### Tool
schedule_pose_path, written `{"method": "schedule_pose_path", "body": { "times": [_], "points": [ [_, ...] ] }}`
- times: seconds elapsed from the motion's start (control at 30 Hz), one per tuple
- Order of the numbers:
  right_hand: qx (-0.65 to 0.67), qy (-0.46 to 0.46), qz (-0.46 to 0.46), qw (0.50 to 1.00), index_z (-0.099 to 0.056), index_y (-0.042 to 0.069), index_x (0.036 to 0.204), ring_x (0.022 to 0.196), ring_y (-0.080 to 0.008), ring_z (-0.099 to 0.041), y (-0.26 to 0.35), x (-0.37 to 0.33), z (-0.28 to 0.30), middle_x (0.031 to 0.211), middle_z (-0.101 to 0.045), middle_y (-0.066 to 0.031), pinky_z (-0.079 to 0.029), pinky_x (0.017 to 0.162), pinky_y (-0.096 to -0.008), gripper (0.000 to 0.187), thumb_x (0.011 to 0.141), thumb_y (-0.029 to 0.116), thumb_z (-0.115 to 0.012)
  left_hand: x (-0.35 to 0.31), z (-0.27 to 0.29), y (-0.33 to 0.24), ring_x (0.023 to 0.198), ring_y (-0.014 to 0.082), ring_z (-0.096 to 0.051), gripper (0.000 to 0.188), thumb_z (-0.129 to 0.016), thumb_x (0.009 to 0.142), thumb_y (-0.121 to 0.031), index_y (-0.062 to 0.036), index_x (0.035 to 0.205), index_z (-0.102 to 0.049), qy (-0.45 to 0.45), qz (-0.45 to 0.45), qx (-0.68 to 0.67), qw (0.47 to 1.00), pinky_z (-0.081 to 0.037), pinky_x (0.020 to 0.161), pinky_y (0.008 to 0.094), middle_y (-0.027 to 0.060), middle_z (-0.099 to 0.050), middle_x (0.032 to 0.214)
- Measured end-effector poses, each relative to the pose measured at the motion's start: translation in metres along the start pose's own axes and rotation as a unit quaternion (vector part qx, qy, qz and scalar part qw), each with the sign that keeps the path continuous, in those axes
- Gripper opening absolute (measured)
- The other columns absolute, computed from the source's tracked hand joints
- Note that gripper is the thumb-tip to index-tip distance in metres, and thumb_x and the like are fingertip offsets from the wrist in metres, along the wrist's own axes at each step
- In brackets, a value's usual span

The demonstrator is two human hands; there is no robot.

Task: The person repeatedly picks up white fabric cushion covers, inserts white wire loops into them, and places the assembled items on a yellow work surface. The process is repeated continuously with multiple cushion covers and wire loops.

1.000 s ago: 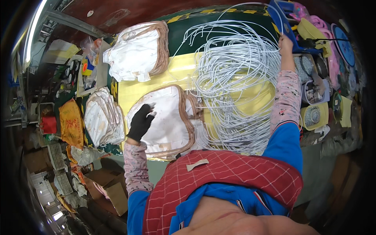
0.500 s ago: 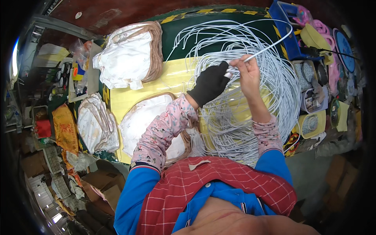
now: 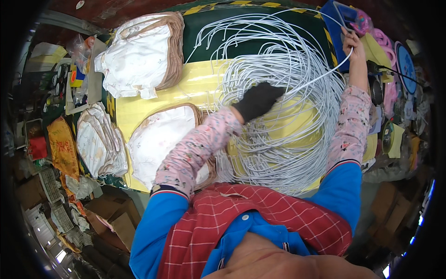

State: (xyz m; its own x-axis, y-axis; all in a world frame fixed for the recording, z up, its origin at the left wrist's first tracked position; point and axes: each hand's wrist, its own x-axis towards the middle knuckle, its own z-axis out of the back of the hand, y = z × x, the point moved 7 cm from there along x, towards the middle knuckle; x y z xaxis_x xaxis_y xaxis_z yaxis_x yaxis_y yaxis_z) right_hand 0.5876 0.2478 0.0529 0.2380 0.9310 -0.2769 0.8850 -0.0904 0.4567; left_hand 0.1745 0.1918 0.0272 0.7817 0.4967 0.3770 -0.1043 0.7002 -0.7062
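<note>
A big looped heap of thin white wires point(image 3: 320, 135), several with hooked ends, covers the right half of the table. My left hand point(image 3: 260, 101), in a black glove, is closed over the middle of the heap, with one white wire point(image 3: 320, 83) running out from its fingertips. That wire rises to my bare right hand point(image 3: 354, 45), whose fingers are closed around it at the far right, beside a blue bin point(image 3: 332, 28). From there the wire curves back over the far side of the heap. The glove hides its end at my left hand.
Stacks of white, brown-edged fabric pieces point(image 3: 134, 56) lie at the far left, with another white piece point(image 3: 162, 139) nearer and a smaller stack point(image 3: 100, 142) beside it. A grey box of small items point(image 3: 96, 69) stands left. Pink coils point(image 3: 385, 46) and a round blue object point(image 3: 405, 63) sit right.
My right hand has moved away from my left, outward to the far right, with the wire drawn between them. My left hand has shifted slightly nearer. The view has also shifted a little.
</note>
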Motion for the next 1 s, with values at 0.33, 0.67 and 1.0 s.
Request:
{"method": "schedule_pose_path", "body": {
  "times": [0.33,0.67,1.0],
  "points": [
    [-0.037,-0.015,0.032,0.999,-0.042,-0.002,0.123,0.035,-0.0053,-0.029,-0.073,-0.012,0.003,0.052,-0.037,0.0025,-0.026,0.035,-0.0187,0.035,0.096,0.018,-0.044,-0.029,0.08,0.109,0.084,0.0273,-0.054,0.022,-0.054,0.07,-0.001,-0.0108,0.09,-0.054,0.04,0.009,0.3,0.953,-0.049,0.067,0.036,0.0067,-0.053,0.086],
    [-0.139,0.349,0.236,0.896,-0.03,-0.01,0.129,0.033,-0.0038,-0.037,-0.135,-0.254,-0.215,0.058,-0.045,-0.0018,-0.037,0.03,-0.0163,0.039,0.096,0.012,-0.035,-0.105,0.109,0.019,0.081,0.0256,-0.052,0.016,-0.055,0.069,-0.01,-0.0108,0.085,-0.055,0.051,-0.076,0.301,0.949,-0.046,0.065,0.0341,0.0066,-0.049,0.079],
    [-0.544,-0.003,0.114,0.831,-0.041,-0.006,0.128,0.032,-0.0003,-0.027,-0.326,-0.325,-0.146,0.048,-0.039,0.0046,-0.023,0.03,-0.0155,0.04,0.096,0.018,-0.042,-0.304,0.158,0.025,0.087,0.0257,-0.063,0.027,-0.055,0.08,-0.018,-0.0163,0.106,-0.061,0.193,0.215,0.215,0.933,-0.05,0.073,0.0383,0.007,-0.065,0.101]
  ]
}}
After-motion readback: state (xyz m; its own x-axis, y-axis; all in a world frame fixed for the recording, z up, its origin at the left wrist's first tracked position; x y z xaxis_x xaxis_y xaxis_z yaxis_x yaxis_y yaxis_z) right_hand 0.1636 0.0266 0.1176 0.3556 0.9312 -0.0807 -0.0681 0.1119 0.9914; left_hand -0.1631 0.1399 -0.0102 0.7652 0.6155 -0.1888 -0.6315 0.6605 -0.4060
